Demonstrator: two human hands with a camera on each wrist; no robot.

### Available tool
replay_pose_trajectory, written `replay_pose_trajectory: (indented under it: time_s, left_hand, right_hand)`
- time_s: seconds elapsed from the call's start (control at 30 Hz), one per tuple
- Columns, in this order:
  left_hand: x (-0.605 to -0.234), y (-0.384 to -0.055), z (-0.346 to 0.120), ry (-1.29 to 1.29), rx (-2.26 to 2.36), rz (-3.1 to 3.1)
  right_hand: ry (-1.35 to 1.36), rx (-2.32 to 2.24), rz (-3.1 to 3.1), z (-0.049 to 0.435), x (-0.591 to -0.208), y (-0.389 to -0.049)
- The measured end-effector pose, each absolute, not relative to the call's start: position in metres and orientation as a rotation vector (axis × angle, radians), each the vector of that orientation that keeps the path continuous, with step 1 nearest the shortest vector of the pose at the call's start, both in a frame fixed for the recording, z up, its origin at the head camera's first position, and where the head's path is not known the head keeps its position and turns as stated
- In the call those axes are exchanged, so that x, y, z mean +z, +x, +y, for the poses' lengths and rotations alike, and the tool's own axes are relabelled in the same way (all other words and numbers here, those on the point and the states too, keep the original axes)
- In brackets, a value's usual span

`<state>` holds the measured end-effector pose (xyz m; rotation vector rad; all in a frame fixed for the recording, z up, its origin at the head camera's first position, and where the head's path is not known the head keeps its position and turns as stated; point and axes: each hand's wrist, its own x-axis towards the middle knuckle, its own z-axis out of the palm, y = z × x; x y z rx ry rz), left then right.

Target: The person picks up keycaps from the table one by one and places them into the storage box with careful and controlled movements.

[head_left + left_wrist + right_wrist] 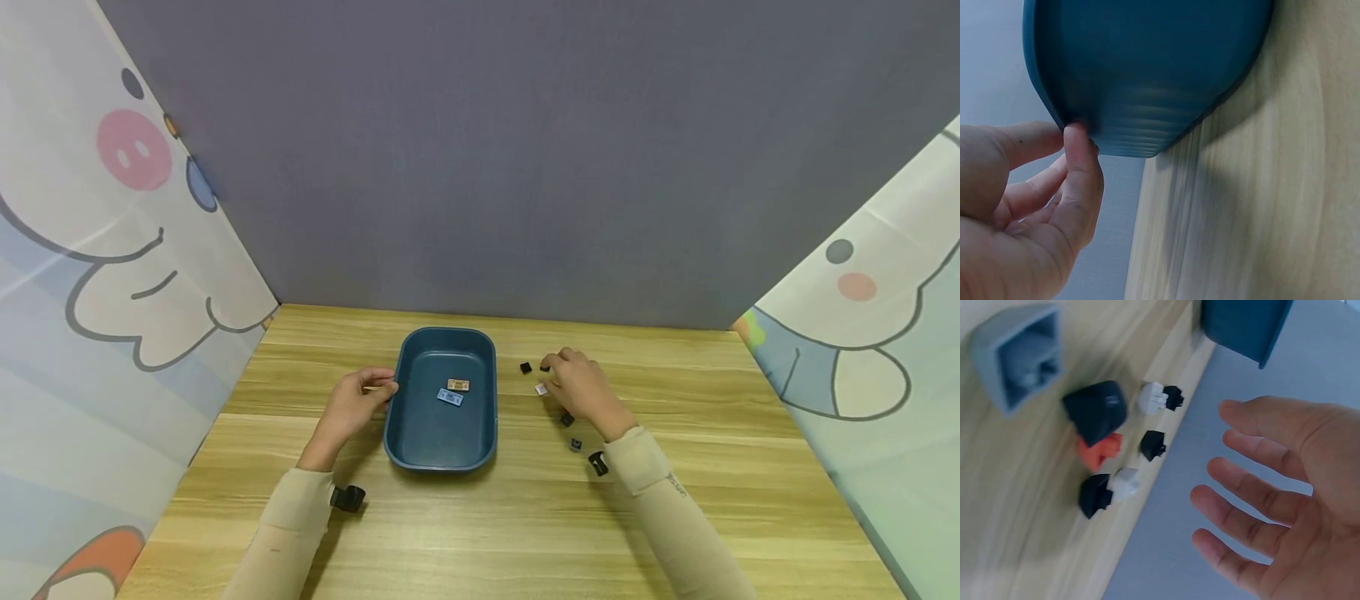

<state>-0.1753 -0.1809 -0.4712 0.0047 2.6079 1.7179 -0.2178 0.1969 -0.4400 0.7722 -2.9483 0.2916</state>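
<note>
My left hand [354,407] pinches the left rim of a dark blue plastic tray [441,467]; thumb and forefinger meet at the edge in the left wrist view. Inside the tray lie an orange piece [458,385] and a light blue piece [450,397], both printed like tiny banknotes. Over the table to the right of the tray hovers my right hand [583,390]. Its fingers are spread and slightly bent, holding nothing in the right wrist view. Below it are small keycap-like pieces: a hollow grey one [1019,356], a red one [1097,451], white ones and several black ones.
The wooden table [480,533] ends at a grey upright panel [480,167] behind. Printed cartoon panels stand at both sides. A black device [348,498] sits at the left cuff, and a similar black object [597,463] shows near the right cuff.
</note>
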Motion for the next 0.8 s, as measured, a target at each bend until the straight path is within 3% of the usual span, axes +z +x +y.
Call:
replay_pose_trajectory:
  time_s: [0.8]
  left_hand:
    - [-0.471, -0.174, -0.181, -0.015, 1.686, 2.612]
  right_hand:
    - [0.826, 0.236, -2.953, 0.2, -0.47, -0.223]
